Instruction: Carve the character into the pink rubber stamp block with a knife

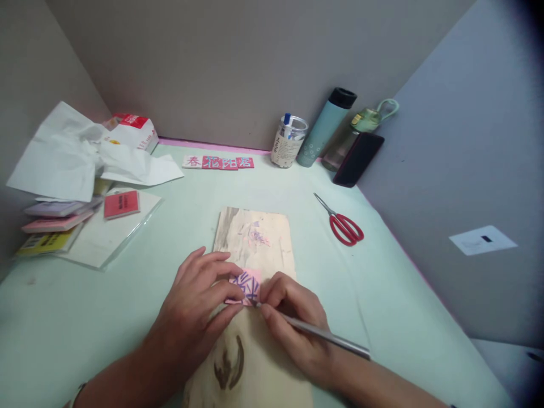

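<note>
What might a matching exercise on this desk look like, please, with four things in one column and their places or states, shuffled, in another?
1. Slim silver metal tool
2. Red-handled metal scissors
3. Clear cylindrical jar with a paper label
4. Flat black rectangular phone

A. Holds a blue-capped pen
B. Propped up in front of the green-lidded bottle
C. In the grip of the right hand
D. Lying to the right of the pale wooden board

Pairs: 1-C, 2-D, 3-A, 4-B

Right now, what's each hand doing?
Left hand: fingers pressing on the pink square.
Right hand: closed around the silver pen-like tool.
</note>
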The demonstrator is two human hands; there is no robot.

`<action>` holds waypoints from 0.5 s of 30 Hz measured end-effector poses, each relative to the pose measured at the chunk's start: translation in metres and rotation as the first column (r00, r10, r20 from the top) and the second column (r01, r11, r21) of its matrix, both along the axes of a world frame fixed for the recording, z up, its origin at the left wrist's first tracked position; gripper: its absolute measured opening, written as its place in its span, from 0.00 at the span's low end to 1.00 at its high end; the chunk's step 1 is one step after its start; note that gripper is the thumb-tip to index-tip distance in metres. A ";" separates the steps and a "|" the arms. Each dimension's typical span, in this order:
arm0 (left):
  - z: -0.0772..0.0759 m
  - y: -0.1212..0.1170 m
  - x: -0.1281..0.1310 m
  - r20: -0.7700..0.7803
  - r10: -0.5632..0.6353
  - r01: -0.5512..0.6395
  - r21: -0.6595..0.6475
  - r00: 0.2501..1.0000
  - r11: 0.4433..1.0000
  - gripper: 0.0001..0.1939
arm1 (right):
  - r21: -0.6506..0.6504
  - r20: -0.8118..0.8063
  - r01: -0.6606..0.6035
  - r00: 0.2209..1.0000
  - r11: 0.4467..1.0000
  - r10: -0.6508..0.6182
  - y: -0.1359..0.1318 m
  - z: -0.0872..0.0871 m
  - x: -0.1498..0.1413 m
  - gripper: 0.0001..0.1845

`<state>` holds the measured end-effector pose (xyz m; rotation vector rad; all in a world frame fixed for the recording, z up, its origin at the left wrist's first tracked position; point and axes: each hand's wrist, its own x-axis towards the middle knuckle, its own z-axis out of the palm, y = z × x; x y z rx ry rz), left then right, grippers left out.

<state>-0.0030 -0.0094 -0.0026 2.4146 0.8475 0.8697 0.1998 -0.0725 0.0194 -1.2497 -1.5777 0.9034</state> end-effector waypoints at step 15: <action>0.009 -0.002 0.006 -0.028 0.036 -0.035 0.020 0.999 0.999 0.09 | 0.191 0.367 -0.101 0.930 0.976 0.025 0.016 -0.002 0.019 0.24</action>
